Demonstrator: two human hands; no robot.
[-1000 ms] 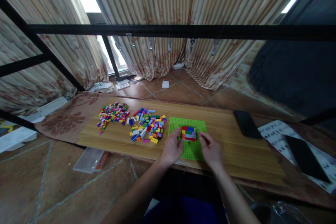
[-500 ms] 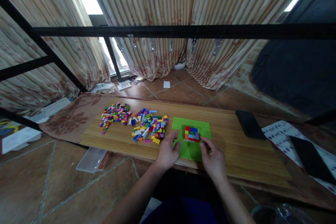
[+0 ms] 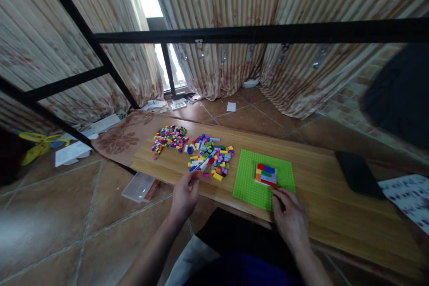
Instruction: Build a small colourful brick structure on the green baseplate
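Observation:
A green baseplate (image 3: 246, 178) lies on the wooden board, bearing a small block of red, blue, orange, green and grey bricks (image 3: 266, 174). My right hand (image 3: 290, 214) rests at the plate's front right edge, fingers curled; whatever they hold, if anything, is hidden. Left of the plate is a loose pile of larger bricks (image 3: 212, 156). My left hand (image 3: 186, 192) is at the pile's front edge with its fingers bent together near an orange and a blue brick; its grip is too small to make out. Further left lies a heap of tiny bricks (image 3: 169, 139).
A black phone-like slab (image 3: 358, 174) lies on the right of the wooden board (image 3: 321, 178), beside a printed sheet (image 3: 407, 199). A clear plastic box (image 3: 139, 186) is on the floor below the front edge. A black metal bar (image 3: 234, 35) crosses beyond the board.
My left hand has moved left, from the baseplate's edge to the front of the larger brick pile. My right hand has shifted toward the plate's front edge. The view has turned left.

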